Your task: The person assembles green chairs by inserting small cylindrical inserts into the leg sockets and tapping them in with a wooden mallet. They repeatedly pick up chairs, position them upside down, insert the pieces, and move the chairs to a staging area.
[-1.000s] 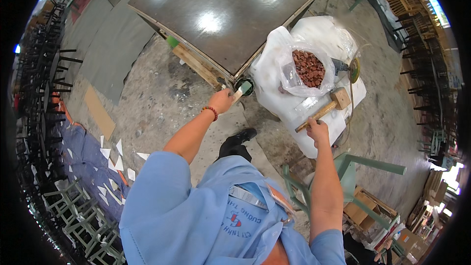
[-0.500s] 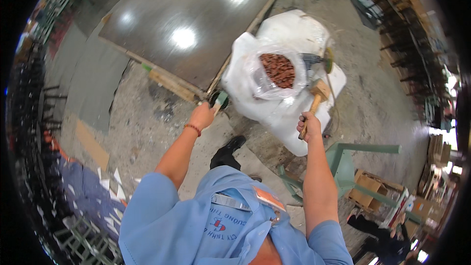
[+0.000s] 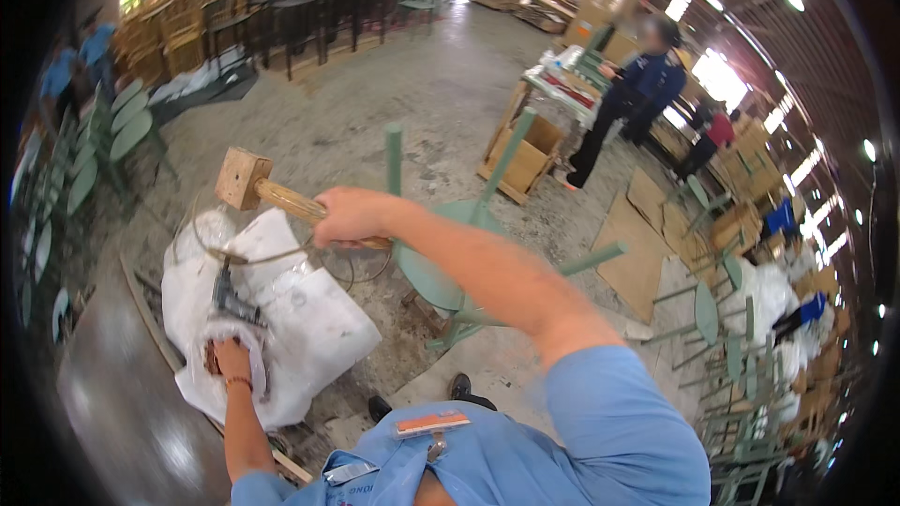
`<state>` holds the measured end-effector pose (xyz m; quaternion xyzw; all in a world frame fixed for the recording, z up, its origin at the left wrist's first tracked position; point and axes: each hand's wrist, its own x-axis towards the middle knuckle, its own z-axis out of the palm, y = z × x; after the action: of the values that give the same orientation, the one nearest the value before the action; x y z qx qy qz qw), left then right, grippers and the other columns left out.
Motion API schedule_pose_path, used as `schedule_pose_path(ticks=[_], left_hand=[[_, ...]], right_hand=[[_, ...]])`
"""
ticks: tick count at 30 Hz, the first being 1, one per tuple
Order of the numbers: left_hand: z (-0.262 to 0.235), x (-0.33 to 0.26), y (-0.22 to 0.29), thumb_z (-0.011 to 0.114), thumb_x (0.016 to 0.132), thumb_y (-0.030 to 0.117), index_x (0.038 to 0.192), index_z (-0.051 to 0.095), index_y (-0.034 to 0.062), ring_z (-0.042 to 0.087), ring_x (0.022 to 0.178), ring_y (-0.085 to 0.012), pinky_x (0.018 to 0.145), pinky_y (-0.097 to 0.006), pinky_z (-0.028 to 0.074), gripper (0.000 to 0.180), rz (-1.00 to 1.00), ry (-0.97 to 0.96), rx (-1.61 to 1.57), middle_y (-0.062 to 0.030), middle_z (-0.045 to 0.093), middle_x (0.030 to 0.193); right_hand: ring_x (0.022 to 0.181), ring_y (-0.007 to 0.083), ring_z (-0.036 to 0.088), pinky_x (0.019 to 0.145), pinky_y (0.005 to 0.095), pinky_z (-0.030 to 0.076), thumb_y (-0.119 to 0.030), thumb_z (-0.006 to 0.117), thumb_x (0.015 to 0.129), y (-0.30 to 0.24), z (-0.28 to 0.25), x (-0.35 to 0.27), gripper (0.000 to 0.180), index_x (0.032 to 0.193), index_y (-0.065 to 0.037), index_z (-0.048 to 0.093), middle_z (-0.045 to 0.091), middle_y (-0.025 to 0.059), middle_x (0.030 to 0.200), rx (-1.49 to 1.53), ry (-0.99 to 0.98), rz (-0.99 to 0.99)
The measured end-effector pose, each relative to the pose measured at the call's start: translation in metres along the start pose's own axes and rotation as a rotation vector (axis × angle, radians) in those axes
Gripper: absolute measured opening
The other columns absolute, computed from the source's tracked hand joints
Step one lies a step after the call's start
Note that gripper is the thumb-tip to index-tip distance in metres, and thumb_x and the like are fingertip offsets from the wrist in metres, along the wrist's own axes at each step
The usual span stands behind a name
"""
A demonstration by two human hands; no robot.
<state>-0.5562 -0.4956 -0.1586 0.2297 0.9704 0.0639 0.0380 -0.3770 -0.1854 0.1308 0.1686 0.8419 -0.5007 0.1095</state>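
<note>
My right hand is wrapped round the handle of a wooden mallet, its block head raised to the left. My left hand reaches into a clear plastic bag of small reddish-brown pieces; its fingers are hidden among them. The bag sits on white foam-like wrapping. A dark power drill with a cord lies beside the bag. Below my right forearm is a green chair, tipped over with its legs pointing up and outward.
A dark shiny board lies at the lower left. Green chairs stand along the left and the right. A person in dark clothes stands by a cluttered table, with an open cardboard box below. Flattened cardboard lies at the right.
My view has swung to the right. My left hand has let go of the brush and gone into the bag. The mallet, still in my right hand, is now held above the wrapping.
</note>
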Motion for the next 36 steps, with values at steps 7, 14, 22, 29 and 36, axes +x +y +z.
schedule_pose_path(ticks=[7,14,22,29,36], left_hand=[[0.000,-0.017,0.001,0.044,0.090,0.012,0.113,0.059,-0.0040,0.052,0.113,-0.0424,0.097,-0.048,0.043,0.031,0.062,0.045,-0.046,-0.0254,0.056,0.121],[-0.016,-0.010,0.001,0.044,0.095,0.015,0.121,0.055,-0.0042,0.049,0.121,-0.0421,0.101,-0.045,0.042,0.034,0.070,-0.038,-0.056,-0.0269,0.053,0.127],[-0.038,0.003,-0.018,0.055,0.092,0.022,0.108,0.060,-0.0091,0.062,0.094,-0.0398,0.082,-0.041,0.050,0.035,-0.216,0.077,-0.916,-0.0266,0.065,0.102],[-0.032,0.009,-0.021,0.049,0.094,0.014,0.104,0.063,-0.0062,0.065,0.088,-0.0383,0.079,-0.042,0.052,0.027,-0.048,0.270,-0.257,-0.0237,0.067,0.101],[-0.039,-0.023,0.010,0.049,0.093,0.019,0.091,0.066,-0.0069,0.064,0.088,-0.0415,0.079,-0.047,0.051,0.031,0.107,0.106,0.064,-0.0252,0.067,0.094]], right_hand=[[0.061,0.0111,0.053,0.056,0.0288,0.045,-0.020,0.071,0.073,0.051,-0.055,-0.200,0.035,0.101,-0.004,0.058,0.059,0.0057,0.078,-0.150,0.398,0.059],[0.059,0.0122,0.052,0.053,0.0296,0.043,-0.016,0.070,0.074,0.111,-0.020,-0.305,0.032,0.100,-0.003,0.055,0.055,0.0026,0.074,0.251,0.758,0.243],[0.048,0.0098,0.046,0.045,0.0264,0.036,-0.001,0.067,0.075,0.172,0.048,-0.341,0.026,0.097,-0.004,0.053,0.049,0.0002,0.063,0.725,1.013,0.143],[0.046,0.0096,0.046,0.043,0.0263,0.034,0.000,0.065,0.077,0.194,0.062,-0.353,0.023,0.096,-0.004,0.053,0.049,0.0001,0.061,0.921,1.065,0.094],[0.048,0.0099,0.046,0.045,0.0264,0.036,-0.001,0.065,0.078,0.217,0.035,-0.381,0.025,0.098,-0.004,0.052,0.049,0.0003,0.062,0.867,0.994,0.090]])
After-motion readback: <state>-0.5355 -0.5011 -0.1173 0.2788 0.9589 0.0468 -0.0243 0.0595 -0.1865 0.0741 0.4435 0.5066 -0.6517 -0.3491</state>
